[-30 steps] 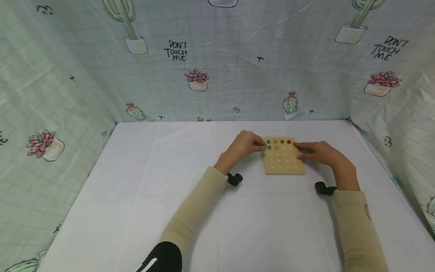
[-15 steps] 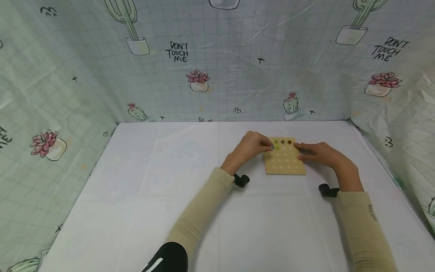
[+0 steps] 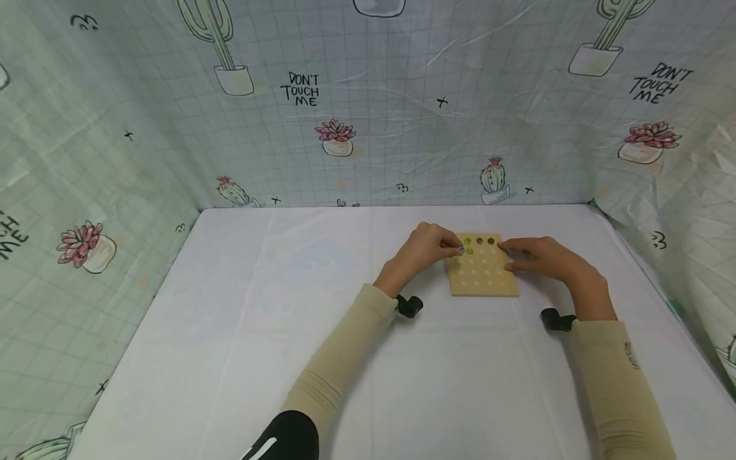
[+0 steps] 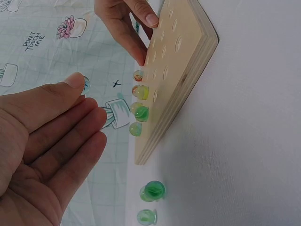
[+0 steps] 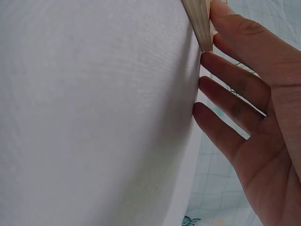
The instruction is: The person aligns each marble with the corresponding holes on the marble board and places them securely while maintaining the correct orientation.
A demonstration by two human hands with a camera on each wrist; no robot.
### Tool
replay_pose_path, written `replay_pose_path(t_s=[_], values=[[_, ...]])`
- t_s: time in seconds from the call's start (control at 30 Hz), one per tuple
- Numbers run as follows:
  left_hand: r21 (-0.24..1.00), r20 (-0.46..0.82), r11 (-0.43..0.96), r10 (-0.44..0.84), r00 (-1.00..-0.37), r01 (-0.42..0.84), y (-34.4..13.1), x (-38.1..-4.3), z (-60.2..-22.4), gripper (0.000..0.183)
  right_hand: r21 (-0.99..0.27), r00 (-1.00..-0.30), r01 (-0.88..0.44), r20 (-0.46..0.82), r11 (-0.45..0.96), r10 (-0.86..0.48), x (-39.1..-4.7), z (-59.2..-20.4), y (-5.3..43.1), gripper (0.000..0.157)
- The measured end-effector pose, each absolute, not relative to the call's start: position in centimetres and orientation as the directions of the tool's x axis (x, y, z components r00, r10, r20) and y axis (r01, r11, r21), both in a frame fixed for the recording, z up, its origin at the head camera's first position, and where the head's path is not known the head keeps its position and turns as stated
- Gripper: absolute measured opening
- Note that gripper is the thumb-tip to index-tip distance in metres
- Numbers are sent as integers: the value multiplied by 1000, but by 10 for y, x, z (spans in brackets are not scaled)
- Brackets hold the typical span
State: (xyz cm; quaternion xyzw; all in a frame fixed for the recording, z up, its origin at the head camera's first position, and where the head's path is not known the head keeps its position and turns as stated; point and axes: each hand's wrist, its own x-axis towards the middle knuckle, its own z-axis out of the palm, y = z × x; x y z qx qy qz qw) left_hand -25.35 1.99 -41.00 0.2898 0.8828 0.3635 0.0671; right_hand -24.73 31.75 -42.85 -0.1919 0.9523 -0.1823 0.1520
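A square wooden board (image 3: 483, 278) with rows of round dimples lies flat on the white table. Over its left side my left hand (image 3: 422, 246) pinches a clear, bluish marble (image 4: 86, 85) between thumb and forefinger; its other fingers are loosely extended. Glass marbles, including a green one (image 4: 141, 113) and a yellowish one (image 4: 142, 92), sit in the board's far rows, some hidden by this hand in the head view. At the board's right edge my right hand (image 3: 546, 259) touches it with thumb and forefinger, the other fingers stretched out against the tabletop.
Past the board, green marbles (image 4: 154, 190) rest on the white table (image 3: 287, 319) in the left wrist view. A cactus-printed cloth (image 3: 391, 140) rises behind the table and along both sides. A small black wrist camera (image 3: 410, 306) is worn on each wrist.
My left hand has shifted slightly right, farther over the board with the marble, and has held nearly still over the last half second. The right hand stays at the board's edge.
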Motion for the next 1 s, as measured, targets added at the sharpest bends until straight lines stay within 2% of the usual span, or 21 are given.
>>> replay_pose_path(t_s=[0.5,1.0], values=[[684,82,562,575,-814,466,27,-252,-413,17,-434,-856,-393,-149,811,-495,-247,-432,320,57],[643,99,573,596,-797,508,36,-263,-408,17,-450,-864,-336,-203,827,-461,-254,-430,317,60]])
